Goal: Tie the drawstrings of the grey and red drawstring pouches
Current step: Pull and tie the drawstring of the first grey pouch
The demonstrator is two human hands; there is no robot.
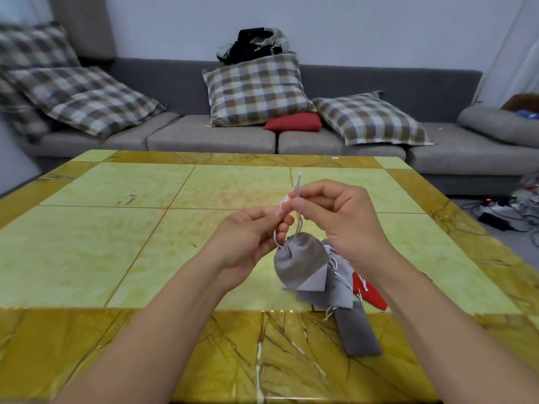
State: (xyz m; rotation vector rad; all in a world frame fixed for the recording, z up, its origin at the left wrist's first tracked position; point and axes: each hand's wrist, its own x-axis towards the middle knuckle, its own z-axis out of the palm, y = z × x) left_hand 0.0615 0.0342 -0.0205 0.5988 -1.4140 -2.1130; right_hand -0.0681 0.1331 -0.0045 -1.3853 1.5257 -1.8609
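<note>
Both hands pinch the white drawstring [294, 196] of 1 grey pouch [300, 263], fingers closed tight on the cord. Left hand [248, 237] grips it between thumb and forefinger just below the right hand [335, 217], whose fingertips hold the cord ends pointing up. That pouch hangs gathered at the neck, its bottom touching the yellow table [116, 228]. More grey pouches [355, 330] and a red pouch [370, 293] lie beneath the right wrist.

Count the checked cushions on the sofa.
4: two stacked at the left end, one upright in the middle, one leaning beside it on the right. None seem hidden.
</note>
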